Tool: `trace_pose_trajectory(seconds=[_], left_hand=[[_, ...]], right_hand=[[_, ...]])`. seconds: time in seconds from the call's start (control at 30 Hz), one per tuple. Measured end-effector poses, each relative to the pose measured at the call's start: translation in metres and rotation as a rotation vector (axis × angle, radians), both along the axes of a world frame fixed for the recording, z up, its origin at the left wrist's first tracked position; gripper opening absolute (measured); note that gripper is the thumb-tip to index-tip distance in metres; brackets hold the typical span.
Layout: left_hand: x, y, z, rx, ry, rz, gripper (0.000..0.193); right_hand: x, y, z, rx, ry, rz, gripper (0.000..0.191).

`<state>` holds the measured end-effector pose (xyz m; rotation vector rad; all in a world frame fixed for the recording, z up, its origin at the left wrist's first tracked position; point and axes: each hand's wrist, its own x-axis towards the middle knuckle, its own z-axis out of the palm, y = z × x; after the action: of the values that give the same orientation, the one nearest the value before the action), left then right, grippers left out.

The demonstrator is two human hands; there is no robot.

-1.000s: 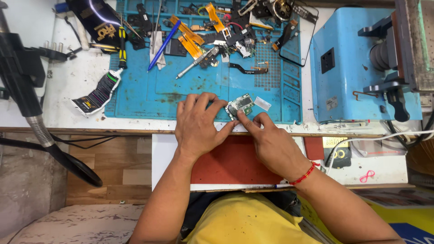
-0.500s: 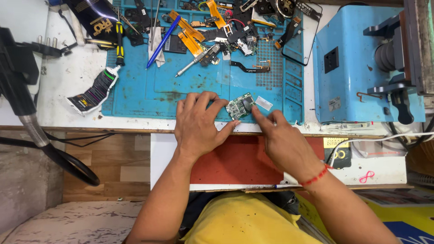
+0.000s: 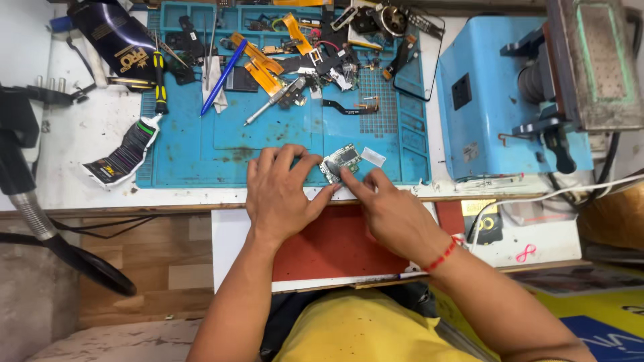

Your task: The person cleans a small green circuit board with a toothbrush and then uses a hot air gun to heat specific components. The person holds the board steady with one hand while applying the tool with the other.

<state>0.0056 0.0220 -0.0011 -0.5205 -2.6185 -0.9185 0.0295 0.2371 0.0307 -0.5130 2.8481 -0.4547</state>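
A small green circuit board (image 3: 341, 161) lies near the front edge of a blue work mat (image 3: 201, 144). My left hand (image 3: 282, 191) rests flat on the mat just left of the board, thumb touching its lower edge. My right hand (image 3: 389, 208), with a red thread at the wrist, presses its index fingertip on the board's lower right part. A small pale rectangular piece (image 3: 373, 157) lies right beside the board.
Orange flex cables (image 3: 258, 66), a blue pen (image 3: 223, 77), a yellow-handled screwdriver (image 3: 159, 80), a metal tool (image 3: 270, 104) and several small parts litter the mat's far half. A blue machine (image 3: 483, 107) stands at the right. A black gooseneck arm (image 3: 27, 194) hangs at left.
My right hand has drawn back a little, so only its index finger stays on the board. The left hand holds its place.
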Motion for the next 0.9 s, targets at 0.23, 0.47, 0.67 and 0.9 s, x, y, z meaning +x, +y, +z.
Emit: trace_pose_trajectory(seconds=[0.23, 0.47, 0.67, 0.9], left_hand=[[0.000, -0.005, -0.005, -0.003, 0.007, 0.009, 0.045], [0.001, -0.002, -0.004, 0.003, -0.044, 0.024, 0.046], [0.002, 0.000, -0.002, 0.022, -0.089, 0.047, 0.053], [0.001, 0.001, 0.000, 0.043, -0.082, 0.050, 0.063]], right_hand=[[0.008, -0.004, -0.002, 0.041, -0.025, -0.031, 0.075], [-0.002, -0.007, 0.009, 0.063, -0.009, 0.041, 0.069], [-0.006, -0.005, 0.004, 0.083, -0.003, 0.041, 0.074], [-0.009, -0.005, 0.006, 0.114, 0.005, 0.072, 0.080]])
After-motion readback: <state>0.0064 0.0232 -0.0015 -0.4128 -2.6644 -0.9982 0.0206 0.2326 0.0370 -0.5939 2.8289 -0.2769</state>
